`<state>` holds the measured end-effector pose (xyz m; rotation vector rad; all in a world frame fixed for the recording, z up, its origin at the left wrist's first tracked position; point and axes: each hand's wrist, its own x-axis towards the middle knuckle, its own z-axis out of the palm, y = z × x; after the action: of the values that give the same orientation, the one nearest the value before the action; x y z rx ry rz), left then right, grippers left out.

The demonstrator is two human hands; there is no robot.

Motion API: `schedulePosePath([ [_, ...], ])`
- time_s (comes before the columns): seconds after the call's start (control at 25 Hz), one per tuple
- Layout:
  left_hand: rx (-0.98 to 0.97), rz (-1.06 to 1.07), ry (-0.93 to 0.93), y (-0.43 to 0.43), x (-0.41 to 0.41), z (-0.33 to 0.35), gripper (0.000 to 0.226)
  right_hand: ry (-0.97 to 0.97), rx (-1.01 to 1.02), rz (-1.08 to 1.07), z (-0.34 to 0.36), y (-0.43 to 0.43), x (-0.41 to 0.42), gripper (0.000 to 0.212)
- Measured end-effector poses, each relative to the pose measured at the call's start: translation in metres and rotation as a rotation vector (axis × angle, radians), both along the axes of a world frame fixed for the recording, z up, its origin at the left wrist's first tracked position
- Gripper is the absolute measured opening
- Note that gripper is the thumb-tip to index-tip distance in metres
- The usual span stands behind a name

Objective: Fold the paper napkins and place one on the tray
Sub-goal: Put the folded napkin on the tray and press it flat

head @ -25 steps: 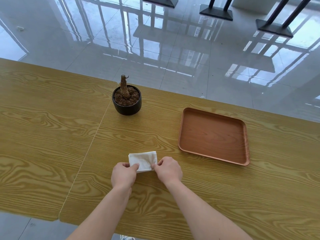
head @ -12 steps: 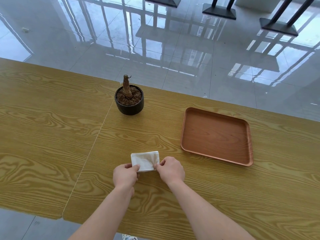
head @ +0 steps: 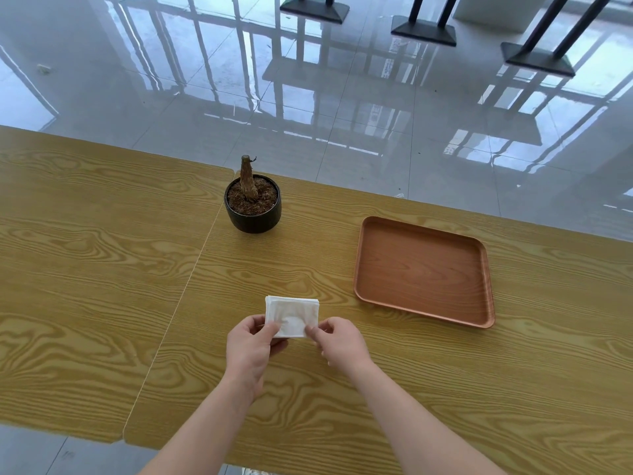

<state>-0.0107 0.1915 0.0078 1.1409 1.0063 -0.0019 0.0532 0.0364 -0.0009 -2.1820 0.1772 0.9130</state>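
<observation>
A small white folded paper napkin lies on the yellow wooden table, just in front of me. My left hand pinches its near left corner. My right hand pinches its near right corner. The far half of the napkin rests flat, its near edge hidden by my fingers. A brown rectangular tray sits to the right of the napkin, a hand's width away, with nothing in it.
A black pot holding soil and a bare stump stands beyond the napkin near the table's far edge. A seam runs where two tabletops meet at the left. Past the table is glossy grey floor with black table bases.
Both hands stay on the napkin's near corners. The fingers have closed further over its near edge. The camera has shifted slightly.
</observation>
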Motion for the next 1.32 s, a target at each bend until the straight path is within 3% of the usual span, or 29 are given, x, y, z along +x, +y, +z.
schedulePosePath([
  [0.12, -0.041, -0.029, -0.035, 0.001, 0.003, 0.006, 0.01, 0.263, 0.337, -0.221, 0.006, -0.01, -0.004, 0.026],
  [0.2, -0.052, -0.057, -0.037, 0.0, 0.004, 0.008, 0.01, 0.223, 0.387, -0.287, 0.007, -0.016, -0.009, 0.022],
  [0.4, 0.117, -0.218, -0.002, -0.002, 0.009, 0.01, 0.006, -0.128, 0.135, -0.204, 0.015, -0.03, -0.02, 0.028],
  [0.64, 0.297, -0.46, -0.076, -0.014, 0.025, 0.02, 0.011, -0.281, -0.005, -0.245, 0.037, -0.051, -0.03, 0.041],
  [0.84, 0.498, -0.6, -0.114, -0.047, 0.049, 0.023, 0.021, -0.328, -0.119, -0.237, 0.041, -0.086, -0.014, 0.037],
  [1.32, 0.733, -0.537, 0.051, -0.147, 0.151, 0.001, 0.017, -0.324, -0.168, -0.057, 0.018, -0.177, 0.116, 0.025],
])
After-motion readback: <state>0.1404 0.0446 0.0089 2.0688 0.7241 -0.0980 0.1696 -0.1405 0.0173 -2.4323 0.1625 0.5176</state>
